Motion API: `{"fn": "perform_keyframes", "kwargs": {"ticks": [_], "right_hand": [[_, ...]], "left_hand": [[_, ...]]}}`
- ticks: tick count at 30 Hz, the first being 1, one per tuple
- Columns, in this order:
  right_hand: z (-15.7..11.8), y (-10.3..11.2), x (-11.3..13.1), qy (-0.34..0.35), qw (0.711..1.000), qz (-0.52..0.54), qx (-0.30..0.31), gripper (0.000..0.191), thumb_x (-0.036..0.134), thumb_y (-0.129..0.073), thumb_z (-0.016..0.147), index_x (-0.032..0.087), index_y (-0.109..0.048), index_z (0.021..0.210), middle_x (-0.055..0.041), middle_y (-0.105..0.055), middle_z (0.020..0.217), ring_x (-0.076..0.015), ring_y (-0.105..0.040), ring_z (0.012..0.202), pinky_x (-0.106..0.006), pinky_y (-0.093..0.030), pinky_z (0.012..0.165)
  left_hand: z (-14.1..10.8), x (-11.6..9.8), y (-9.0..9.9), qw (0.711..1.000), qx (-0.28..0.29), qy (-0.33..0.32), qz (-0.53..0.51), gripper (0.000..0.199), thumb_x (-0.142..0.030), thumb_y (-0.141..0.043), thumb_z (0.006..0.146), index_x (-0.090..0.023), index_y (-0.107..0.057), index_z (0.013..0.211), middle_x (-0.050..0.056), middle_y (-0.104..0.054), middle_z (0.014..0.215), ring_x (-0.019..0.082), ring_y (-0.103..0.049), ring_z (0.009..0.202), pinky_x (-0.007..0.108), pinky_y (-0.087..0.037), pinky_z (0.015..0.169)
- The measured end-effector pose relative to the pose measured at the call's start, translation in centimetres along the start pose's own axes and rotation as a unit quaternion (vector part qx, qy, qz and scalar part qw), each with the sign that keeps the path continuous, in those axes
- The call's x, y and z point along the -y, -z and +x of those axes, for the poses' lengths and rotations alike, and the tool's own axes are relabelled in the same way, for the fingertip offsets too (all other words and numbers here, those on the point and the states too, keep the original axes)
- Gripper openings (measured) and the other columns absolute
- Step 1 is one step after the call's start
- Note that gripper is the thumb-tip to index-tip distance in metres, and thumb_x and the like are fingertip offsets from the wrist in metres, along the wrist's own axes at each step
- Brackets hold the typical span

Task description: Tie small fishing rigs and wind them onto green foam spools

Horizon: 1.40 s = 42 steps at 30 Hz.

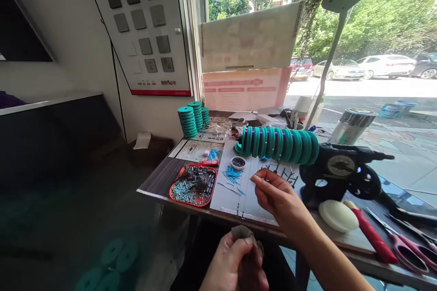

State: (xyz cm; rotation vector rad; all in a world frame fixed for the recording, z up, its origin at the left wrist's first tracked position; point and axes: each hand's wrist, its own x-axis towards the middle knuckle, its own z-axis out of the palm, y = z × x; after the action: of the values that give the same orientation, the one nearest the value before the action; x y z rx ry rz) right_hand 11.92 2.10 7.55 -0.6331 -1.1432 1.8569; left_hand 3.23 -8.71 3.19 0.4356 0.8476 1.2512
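My left hand (235,259) is low at the table's front edge, its fingers closed around a grey-brown cloth (243,232). My right hand (273,188) hangs over the white sheet (225,200), thumb and fingertips pinched together; anything between them is too small to make out. Just left of it lie thin blue pieces (232,174) and a small round dish of dark beads (238,163). A red tray (215,182) holds dark cylinders and small blue and metallic pieces. Behind my right hand, a row of green discs (280,143) sits on the black machine (341,166).
Stacked green discs (187,122) stand at the back left. On the right lie a white oval object (338,216), a red-handled brush (372,236) and scissors (409,252). A metal can (353,127) and a lamp arm (329,63) rise behind the machine.
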Motion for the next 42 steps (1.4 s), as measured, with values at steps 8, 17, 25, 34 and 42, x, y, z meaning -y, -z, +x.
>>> {"fn": "perform_keyframes", "kwargs": {"ticks": [8, 17, 25, 34, 42], "right_hand": [[0.3, 0.2, -0.3, 0.004, 1.0, 0.0, 0.011, 0.021, 0.032, -0.063, 0.071, 0.017, -0.047, 0.069, 0.0091, -0.039, 0.039, -0.0023, -0.022, 0.033, -0.019, -0.009, 0.035], [0.3, 0.2, -0.2, 0.005, 1.0, -0.006, 0.009, 0.021, 0.032, -0.061, 0.071, 0.018, -0.046, 0.069, 0.0087, -0.04, 0.039, -0.0027, -0.025, 0.033, -0.018, -0.01, 0.036], [0.3, 0.3, -0.2, 0.012, 1.0, -0.011, 0.017, 0.022, 0.033, -0.06, 0.072, 0.017, -0.046, 0.068, 0.0087, -0.04, 0.039, -0.0021, -0.024, 0.032, -0.019, -0.008, 0.035], [0.4, 0.3, -0.3, 0.013, 1.0, -0.015, 0.016, 0.021, 0.032, -0.06, 0.073, 0.018, -0.046, 0.067, 0.0085, -0.04, 0.039, -0.0024, -0.024, 0.033, -0.018, -0.01, 0.034], [0.5, 0.4, -0.3, 0.014, 1.0, -0.02, 0.008, 0.024, 0.035, -0.062, 0.071, 0.017, -0.046, 0.068, 0.0085, -0.04, 0.039, -0.0027, -0.024, 0.033, -0.017, -0.01, 0.034]], "left_hand": [[0.0, 0.3, 0.2, 0.999, 0.011, 0.016, -0.05, 0.022, -0.03, -0.059, 0.068, -0.014, -0.048, 0.058, -0.003, -0.052, 0.053, 0.006, -0.051, 0.036, 0.013, -0.035, 0.033], [-0.5, 0.1, 0.5, 0.998, 0.012, 0.051, -0.044, 0.026, -0.035, -0.064, 0.065, -0.014, -0.049, 0.062, -0.002, -0.052, 0.054, 0.006, -0.052, 0.041, 0.014, -0.034, 0.04], [-0.3, 0.7, 1.2, 0.995, 0.011, 0.053, -0.083, 0.024, -0.031, -0.066, 0.064, -0.014, -0.05, 0.06, -0.001, -0.053, 0.052, 0.007, -0.052, 0.04, 0.016, -0.034, 0.042], [-0.4, 1.4, 2.0, 0.995, 0.016, 0.05, -0.09, 0.024, -0.031, -0.068, 0.062, -0.012, -0.053, 0.06, 0.001, -0.055, 0.05, 0.007, -0.051, 0.04, 0.015, -0.033, 0.043], [-0.7, 1.4, 2.0, 0.993, 0.016, 0.064, -0.1, 0.021, -0.029, -0.066, 0.064, -0.012, -0.053, 0.061, 0.002, -0.056, 0.051, 0.007, -0.05, 0.042, 0.016, -0.032, 0.043]]}}
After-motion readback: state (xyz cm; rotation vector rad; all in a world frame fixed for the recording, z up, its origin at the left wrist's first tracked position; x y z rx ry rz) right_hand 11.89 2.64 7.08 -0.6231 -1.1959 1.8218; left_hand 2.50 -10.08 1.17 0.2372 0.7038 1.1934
